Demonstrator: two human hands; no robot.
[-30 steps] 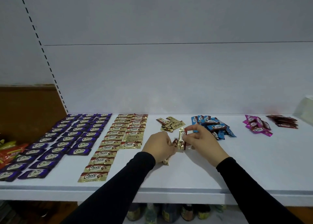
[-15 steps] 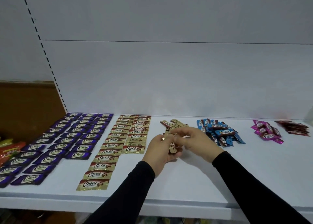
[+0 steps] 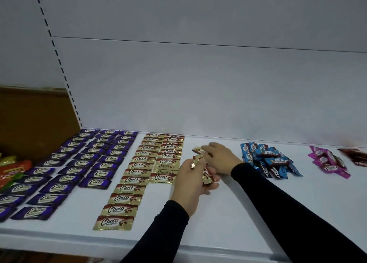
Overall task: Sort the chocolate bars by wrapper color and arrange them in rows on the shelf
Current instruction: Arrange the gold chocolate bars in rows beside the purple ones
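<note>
On the white flat shelf (image 3: pixel 228 213), the laid rows of gold foil chocolate bars (image 3: pixel 139 173) lie just beside the left hand (image 3: pixel 190 181), whose fingers grip a small bunch of gold bars (image 3: pixel 206 176). A slipped bar or brushing sleeve could scatter those rows. The right hand (image 3: pixel 220 157) has its fingers pinching one of the loose gold bars (image 3: pixel 197 149) near the shelf back, and a hasty pull might drag its neighbours askew.

Dark red bars (image 3: pixel 355 156) (blurred) cut off at right edge.

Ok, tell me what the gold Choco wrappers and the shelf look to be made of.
Gold Choco wrappers: seemingly thin metallised foil or plastic film, glossy; they catch the light and have crimped ends. Which of the two, the view cannot settle.
Shelf: a smooth white board with a matt, even finish, possibly painted metal or laminate; nothing shows which.
</note>
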